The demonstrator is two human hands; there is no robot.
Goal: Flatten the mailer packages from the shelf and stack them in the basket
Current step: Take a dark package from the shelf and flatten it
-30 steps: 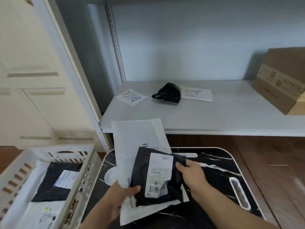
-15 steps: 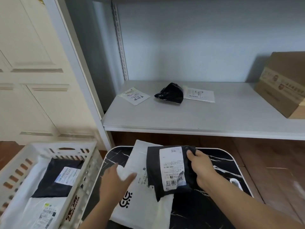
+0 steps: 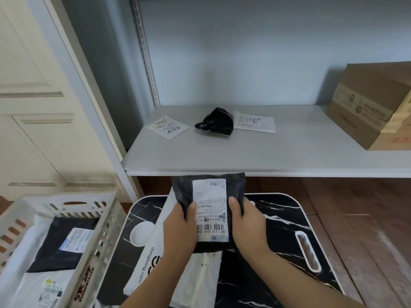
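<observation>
Head view, left hand (image 3: 178, 227) and right hand (image 3: 246, 223) gripping black mailer (image 3: 184, 192), white mailer (image 3: 142, 263) half hidden beneath

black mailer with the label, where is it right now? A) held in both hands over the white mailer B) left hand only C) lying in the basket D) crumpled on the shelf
A: the left hand and right hand grip the sides of the black mailer, above the white mailer on the marbled tray.
</observation>
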